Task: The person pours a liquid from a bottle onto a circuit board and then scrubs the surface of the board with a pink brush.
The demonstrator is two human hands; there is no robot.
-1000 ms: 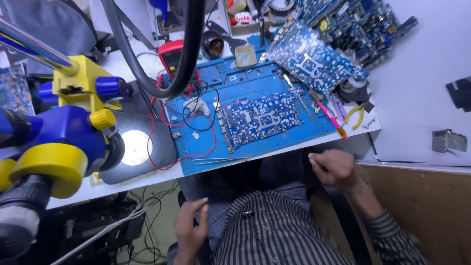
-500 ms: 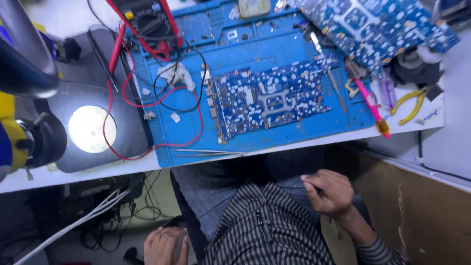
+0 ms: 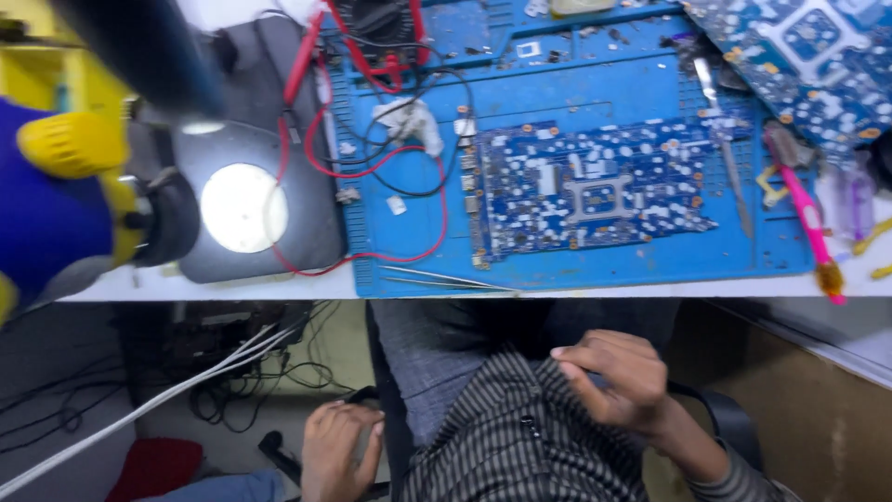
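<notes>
**Resting Hands Below the Repair Bench**

Head view: the right hand (image 3: 618, 381) lay in the lap against the striped shirt (image 3: 520, 437), fingers curled loosely together, apparently empty. The left hand (image 3: 339, 446) gripped the chair edge (image 3: 367, 437), fingers wrapped closed. The blue circuit board (image 3: 585, 191) sat on the blue mat (image 3: 557, 93), well apart from both hands, tweezers (image 3: 437, 277) near the mat's front edge.

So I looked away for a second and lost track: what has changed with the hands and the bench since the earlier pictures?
The left hand has dropped from chest height to the chair's edge beside the lap. The right hand has come in from the right to rest over the striped shirt, fingers curled. Neither visibly holds anything. The camera has tilted down and closer. The blue circuit board, tweezers and red leads lie as before on the blue mat.
</notes>
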